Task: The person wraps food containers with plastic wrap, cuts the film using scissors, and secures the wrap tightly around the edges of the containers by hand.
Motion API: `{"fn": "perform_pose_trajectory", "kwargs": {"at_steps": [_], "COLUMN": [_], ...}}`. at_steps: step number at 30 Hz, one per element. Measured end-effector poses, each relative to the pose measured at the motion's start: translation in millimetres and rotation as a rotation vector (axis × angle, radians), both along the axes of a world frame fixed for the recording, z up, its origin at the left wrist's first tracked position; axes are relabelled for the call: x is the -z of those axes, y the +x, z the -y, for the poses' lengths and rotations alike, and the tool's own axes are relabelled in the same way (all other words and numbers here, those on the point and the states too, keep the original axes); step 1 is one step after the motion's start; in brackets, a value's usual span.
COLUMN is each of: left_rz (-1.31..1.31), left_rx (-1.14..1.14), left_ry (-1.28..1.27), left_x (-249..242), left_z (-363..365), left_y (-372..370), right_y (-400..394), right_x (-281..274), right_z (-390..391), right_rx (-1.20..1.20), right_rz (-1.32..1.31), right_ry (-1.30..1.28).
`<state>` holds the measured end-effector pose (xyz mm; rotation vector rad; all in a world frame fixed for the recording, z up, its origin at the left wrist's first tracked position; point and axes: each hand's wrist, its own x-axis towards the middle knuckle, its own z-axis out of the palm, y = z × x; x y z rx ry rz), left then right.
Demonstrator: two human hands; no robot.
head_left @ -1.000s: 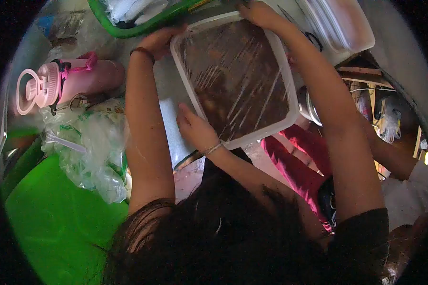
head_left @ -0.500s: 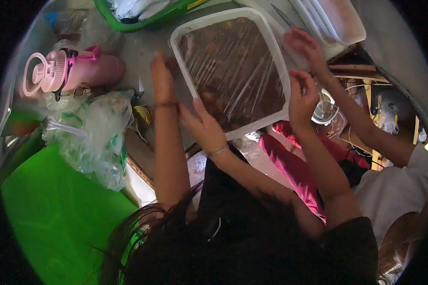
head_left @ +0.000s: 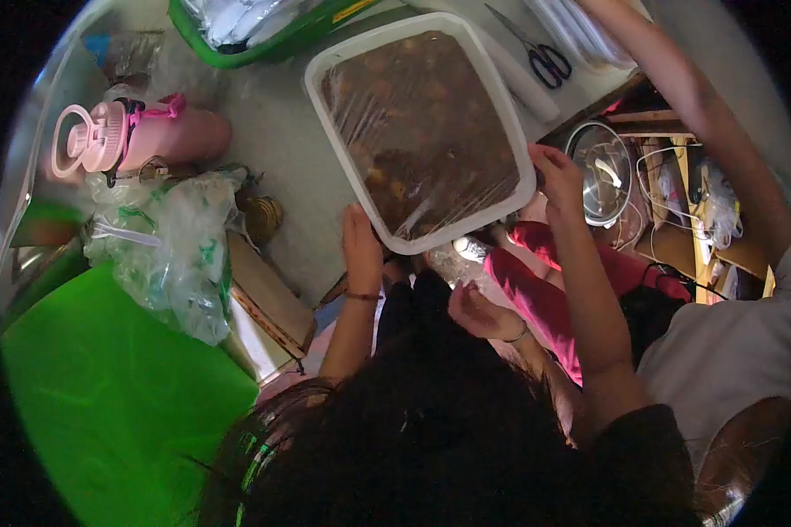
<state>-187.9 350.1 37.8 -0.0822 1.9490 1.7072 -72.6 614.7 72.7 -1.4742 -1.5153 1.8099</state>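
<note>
I see left hand [head_left: 360,244], fingers together, beside white rectangular plastic tub [head_left: 502,101], brown contents [head_left: 395,180] under clear film [head_left: 365,114], right hand [head_left: 561,180] half-curled at corner, can't tell either grip.

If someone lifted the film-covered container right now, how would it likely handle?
The container would probably feel heavy for its size, since brown contents spread right across it, though their depth is hidden. Its thick rim suggests it is fairly stiff. The clear film looks thin and creased, so it may give if pressed.
</note>
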Motion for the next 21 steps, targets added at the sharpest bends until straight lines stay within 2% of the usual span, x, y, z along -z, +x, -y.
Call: {"fn": "perform_pose_trajectory", "kwargs": {"at_steps": [3, 5, 7, 10, 13, 16, 19, 21], "left_rz": [0.123, 0.146, 0.11, 0.148, 0.196, 0.113, 0.058, 0.058], "left_rx": [-0.084, -0.146, -0.106, -0.094, -0.136, -0.089, -0.016, -0.01], "left_ry": [0.169, 0.235, 0.232, 0.288, 0.294, 0.298, 0.303, 0.314], "left_x": [-23, -21, -10, -4, -7, -9, -4, 1], "left_z": [-6, -7, -3, 2, 4, 5, 13, 15], "left_y": [20, 29, 30, 34, 45, 57, 63, 67], "right_y": [6, 9, 10, 8, 9, 19, 32, 38], "right_x": [-3, 3, 22, 32, 29, 28, 19, 25], "right_z": [-7, -14, -24, -20, 8, 19, 28, 25], "right_rx": [-0.047, -0.088, -0.132, -0.127, 0.055, 0.083, -0.009, -0.068], "right_rz": [-0.008, -0.059, -0.166, -0.266, -0.377, -0.319, -0.259, -0.346], "right_ry": [-0.14, -0.261, -0.383, -0.405, -0.181, -0.201, -0.162, -0.206]}}
